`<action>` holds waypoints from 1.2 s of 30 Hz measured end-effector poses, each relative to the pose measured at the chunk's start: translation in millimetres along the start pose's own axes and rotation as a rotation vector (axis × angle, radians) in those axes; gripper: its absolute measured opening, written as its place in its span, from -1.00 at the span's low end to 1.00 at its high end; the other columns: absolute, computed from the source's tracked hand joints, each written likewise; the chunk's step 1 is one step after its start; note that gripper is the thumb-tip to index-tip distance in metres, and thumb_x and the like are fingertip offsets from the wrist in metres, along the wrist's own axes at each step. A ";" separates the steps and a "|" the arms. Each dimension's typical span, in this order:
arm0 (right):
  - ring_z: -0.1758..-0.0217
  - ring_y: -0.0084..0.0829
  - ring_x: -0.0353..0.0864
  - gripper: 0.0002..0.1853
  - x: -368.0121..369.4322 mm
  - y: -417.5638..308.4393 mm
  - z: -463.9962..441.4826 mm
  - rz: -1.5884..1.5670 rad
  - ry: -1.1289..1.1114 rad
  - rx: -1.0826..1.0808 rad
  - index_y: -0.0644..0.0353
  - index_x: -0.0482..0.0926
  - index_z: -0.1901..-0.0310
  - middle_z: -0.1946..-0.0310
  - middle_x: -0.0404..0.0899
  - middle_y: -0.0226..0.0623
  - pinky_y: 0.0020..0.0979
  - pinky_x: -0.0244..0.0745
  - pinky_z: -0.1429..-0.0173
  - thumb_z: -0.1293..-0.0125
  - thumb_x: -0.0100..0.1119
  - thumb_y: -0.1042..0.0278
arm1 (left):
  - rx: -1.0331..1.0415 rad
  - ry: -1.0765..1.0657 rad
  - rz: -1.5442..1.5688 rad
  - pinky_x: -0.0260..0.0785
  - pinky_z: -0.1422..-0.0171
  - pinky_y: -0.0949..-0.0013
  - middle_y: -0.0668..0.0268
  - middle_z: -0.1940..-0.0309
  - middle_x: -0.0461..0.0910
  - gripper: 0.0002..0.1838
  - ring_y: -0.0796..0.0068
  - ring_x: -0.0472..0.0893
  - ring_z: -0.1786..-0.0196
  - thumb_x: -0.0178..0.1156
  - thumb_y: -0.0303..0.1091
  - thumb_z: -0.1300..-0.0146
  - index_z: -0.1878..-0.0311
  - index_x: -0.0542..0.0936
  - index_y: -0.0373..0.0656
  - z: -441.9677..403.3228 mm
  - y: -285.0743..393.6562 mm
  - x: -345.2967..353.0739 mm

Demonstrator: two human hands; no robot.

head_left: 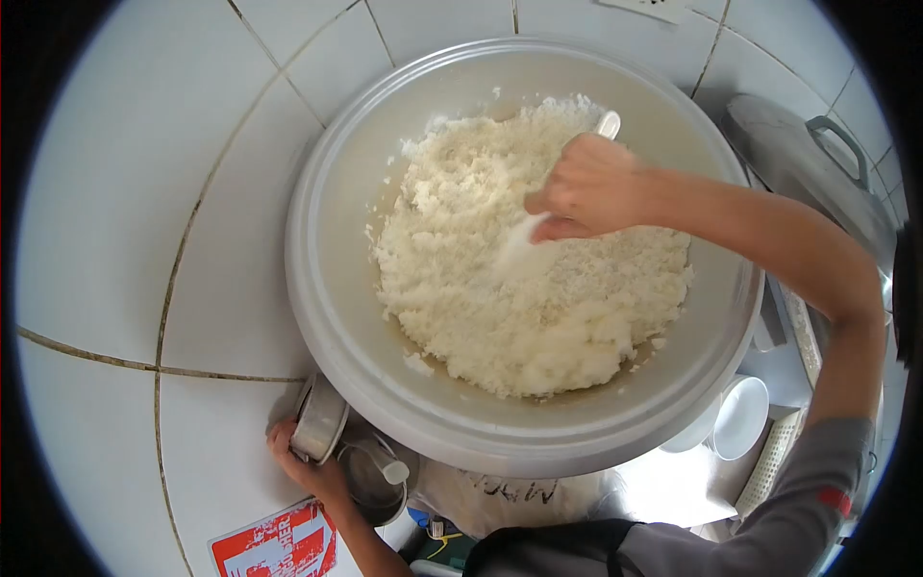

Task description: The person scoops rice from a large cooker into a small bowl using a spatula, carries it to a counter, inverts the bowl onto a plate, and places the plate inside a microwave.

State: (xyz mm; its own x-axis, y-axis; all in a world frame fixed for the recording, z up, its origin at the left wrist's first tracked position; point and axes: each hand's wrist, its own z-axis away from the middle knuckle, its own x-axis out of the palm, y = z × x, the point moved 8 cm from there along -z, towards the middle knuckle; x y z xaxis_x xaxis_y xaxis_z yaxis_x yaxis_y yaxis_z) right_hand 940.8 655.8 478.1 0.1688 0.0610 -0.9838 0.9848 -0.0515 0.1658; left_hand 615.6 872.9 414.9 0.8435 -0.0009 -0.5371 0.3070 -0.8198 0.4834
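Note:
My right hand (pixel 588 188) is closed around a white paddle, whose handle end (pixel 608 124) shows above my fist. Its blade (pixel 524 248) is smeared by motion over the heap of white rice (pixel 461 279). The rice lies spread across the bottom of a large, round, pale tub (pixel 327 221). Down at the lower left, outside the tub's rim, my left hand (pixel 300 460) grips a small metal pot (pixel 323 421) that is tilted on its side. What the pot holds cannot be seen.
Below the small pot is another metal pot (pixel 373 481). A large metal lid (pixel 812 163) with a handle leans at the right wall. White bowls (pixel 740 418) and a perforated basket (pixel 772 462) sit lower right. A red-and-white sign (pixel 274 543) is on the tiled wall (pixel 96 240).

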 end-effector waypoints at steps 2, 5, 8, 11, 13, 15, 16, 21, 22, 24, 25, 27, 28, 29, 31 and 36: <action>0.81 -0.32 0.30 -0.57 11.7 8.3 -5.2 0.038 0.000 0.072 0.07 0.46 0.59 0.91 0.27 -0.39 -0.31 0.13 0.68 -0.17 0.03 -0.14 | 0.034 0.000 0.026 0.24 -0.10 0.22 0.11 0.19 0.42 -0.62 0.17 0.41 0.06 0.17 -0.67 0.10 0.15 0.36 -0.23 -2.2 4.4 2.0; 0.82 -0.32 0.27 -0.56 29.7 -11.2 -11.3 -0.022 -0.071 0.022 0.06 0.44 0.60 0.91 0.25 -0.41 -0.32 0.09 0.69 -0.19 0.02 -0.15 | 0.059 -0.016 -0.003 0.24 -0.10 0.22 0.12 0.19 0.42 -0.63 0.18 0.41 0.06 0.17 -0.66 0.09 0.15 0.36 -0.23 -5.2 12.6 -0.4; 0.83 -0.31 0.24 -0.54 29.0 -17.8 -6.7 -0.086 -0.069 -0.049 0.06 0.41 0.63 0.92 0.23 -0.44 -0.32 0.07 0.70 -0.21 0.00 -0.15 | 0.038 -0.019 0.029 0.25 -0.10 0.22 0.12 0.18 0.43 -0.61 0.19 0.41 0.06 0.18 -0.65 0.08 0.13 0.35 -0.23 -2.2 5.9 0.8; 0.83 -0.30 0.22 -0.54 26.8 -28.7 2.4 -0.118 -0.026 -0.126 0.06 0.38 0.65 0.92 0.22 -0.45 -0.32 0.06 0.71 -0.20 0.00 -0.15 | 0.018 -0.011 0.038 0.25 -0.10 0.22 0.11 0.18 0.43 -0.59 0.20 0.41 0.05 0.19 -0.65 0.08 0.12 0.34 -0.22 -1.4 0.0 1.8; 0.84 -0.29 0.21 -0.54 27.6 -34.0 5.2 -0.081 -0.097 -0.151 0.05 0.38 0.65 0.92 0.21 -0.45 -0.31 0.05 0.71 -0.18 0.01 -0.16 | 0.033 -0.016 0.029 0.26 -0.09 0.22 0.11 0.18 0.43 -0.58 0.20 0.42 0.06 0.20 -0.65 0.09 0.12 0.34 -0.22 -2.6 1.0 2.6; 0.84 -0.29 0.19 -0.54 25.8 -31.9 12.2 -0.058 -0.135 -0.165 0.06 0.38 0.65 0.92 0.21 -0.44 -0.32 0.06 0.71 -0.17 0.03 -0.15 | 0.063 -0.020 0.018 0.27 -0.08 0.22 0.11 0.19 0.43 -0.58 0.19 0.42 0.06 0.21 -0.65 0.10 0.12 0.34 -0.22 -3.3 3.3 0.9; 0.84 -0.29 0.19 -0.54 25.3 -29.9 17.0 -0.046 -0.154 -0.174 0.06 0.38 0.65 0.92 0.21 -0.44 -0.33 0.06 0.70 -0.16 0.03 -0.15 | 0.073 -0.016 0.006 0.27 -0.07 0.22 0.11 0.20 0.43 -0.58 0.19 0.42 0.06 0.21 -0.65 0.10 0.12 0.34 -0.22 -2.9 4.7 0.1; 0.75 -0.23 0.37 -0.55 29.4 -14.9 44.4 -0.039 -0.384 -0.029 0.07 0.44 0.58 0.86 0.33 -0.38 -0.25 0.22 0.61 -0.17 0.00 -0.18 | 0.103 -0.026 0.003 0.28 -0.06 0.22 0.10 0.18 0.44 -0.59 0.17 0.43 0.06 0.21 -0.65 0.09 0.13 0.34 -0.22 -3.6 8.1 -1.1; 0.71 -0.21 0.42 -0.55 31.4 -13.3 50.7 -0.056 -0.441 0.044 0.07 0.47 0.55 0.84 0.37 -0.36 -0.23 0.27 0.57 -0.17 -0.01 -0.18 | 0.097 -0.025 0.004 0.28 -0.06 0.22 0.10 0.19 0.44 -0.59 0.17 0.43 0.06 0.21 -0.65 0.10 0.13 0.34 -0.21 -3.3 7.7 -1.5; 0.56 -0.17 0.51 -0.57 34.3 -14.9 63.2 -0.122 -0.544 0.202 0.06 0.51 0.48 0.72 0.46 -0.27 -0.19 0.34 0.44 -0.19 -0.02 -0.17 | 0.085 -0.022 0.006 0.28 -0.06 0.21 0.10 0.19 0.44 -0.59 0.17 0.43 0.06 0.21 -0.65 0.10 0.14 0.34 -0.21 -3.6 7.2 -1.9; 0.48 -0.15 0.55 -0.58 36.8 -16.5 70.0 -0.154 -0.596 0.283 0.06 0.53 0.45 0.66 0.50 -0.23 -0.17 0.37 0.38 -0.19 -0.03 -0.16 | 0.080 -0.014 0.015 0.28 -0.06 0.22 0.10 0.19 0.43 -0.59 0.17 0.43 0.06 0.21 -0.65 0.10 0.13 0.34 -0.21 -3.8 7.6 -2.1; 0.37 -0.15 0.56 -0.60 46.1 -24.9 81.8 -0.270 -0.662 0.361 0.08 0.54 0.39 0.55 0.54 -0.19 -0.16 0.40 0.27 -0.22 -0.05 -0.11 | 0.077 -0.003 0.032 0.29 -0.06 0.22 0.10 0.19 0.42 -0.58 0.17 0.43 0.06 0.22 -0.65 0.09 0.13 0.34 -0.20 -5.5 8.7 -3.1; 0.31 -0.15 0.56 -0.61 51.5 -29.3 86.6 -0.329 -0.695 0.400 0.09 0.55 0.37 0.49 0.56 -0.17 -0.16 0.41 0.21 -0.23 -0.06 -0.08 | 0.080 0.010 0.043 0.29 -0.07 0.22 0.11 0.19 0.41 -0.57 0.17 0.43 0.06 0.22 -0.64 0.09 0.12 0.33 -0.19 -5.9 8.4 -4.3; 0.29 -0.15 0.56 -0.61 54.9 -33.6 86.8 -0.352 -0.682 0.418 0.11 0.54 0.36 0.47 0.56 -0.18 -0.16 0.41 0.19 -0.23 -0.07 -0.06 | 0.083 0.022 0.053 0.29 -0.08 0.21 0.11 0.18 0.40 -0.56 0.17 0.43 0.06 0.22 -0.64 0.09 0.11 0.33 -0.19 -5.5 8.0 -6.0; 0.26 -0.15 0.56 -0.63 60.4 -40.7 83.8 -0.398 -0.653 0.448 0.15 0.54 0.35 0.44 0.57 -0.18 -0.17 0.41 0.15 -0.24 -0.08 -0.01 | 0.121 0.059 0.060 0.30 -0.09 0.20 0.12 0.17 0.38 -0.54 0.17 0.43 0.06 0.22 -0.64 0.07 0.08 0.31 -0.18 -4.1 11.9 -12.4; 0.23 -0.14 0.55 -0.69 54.6 -58.7 62.8 -0.458 -0.647 0.443 0.16 0.53 0.36 0.39 0.56 -0.16 -0.15 0.42 0.13 -0.22 -0.06 0.08 | 0.325 0.203 0.116 0.35 -0.07 0.12 0.12 0.15 0.33 -0.49 0.14 0.44 0.07 0.21 -0.64 0.03 -0.01 0.26 -0.17 -1.4 39.1 -38.5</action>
State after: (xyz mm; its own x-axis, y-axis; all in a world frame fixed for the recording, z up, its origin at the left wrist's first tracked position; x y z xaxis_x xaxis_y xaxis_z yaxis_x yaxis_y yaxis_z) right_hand 889.6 599.5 410.4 -0.4227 -0.3952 -0.8156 0.8218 -0.5466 -0.1610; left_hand 595.7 841.7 455.4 0.9445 -0.0174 -0.3282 0.0766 -0.9594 0.2714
